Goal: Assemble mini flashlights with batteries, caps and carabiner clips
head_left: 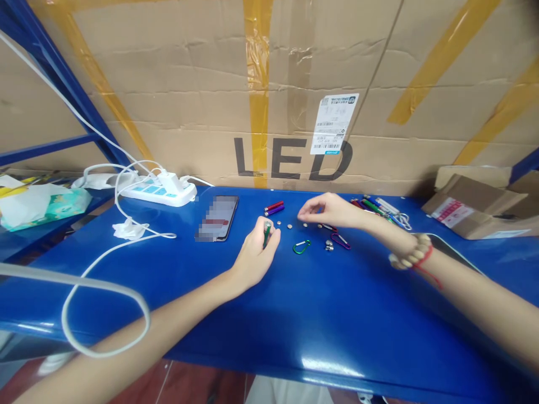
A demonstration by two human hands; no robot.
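Within the left hand [251, 255], a green, silver-ended tube [266, 235]

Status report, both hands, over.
Left hand gripping green tube. Right hand near small round discs, grip unclear. White cable loop crossing left forearm in view.

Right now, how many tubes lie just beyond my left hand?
2: the red tube, and the purple tube alongside its near side. Your left hand holds a green tube.

A blue workbench [295, 325] backed by a huge taped LED carton [189, 101] suggests a workshop.
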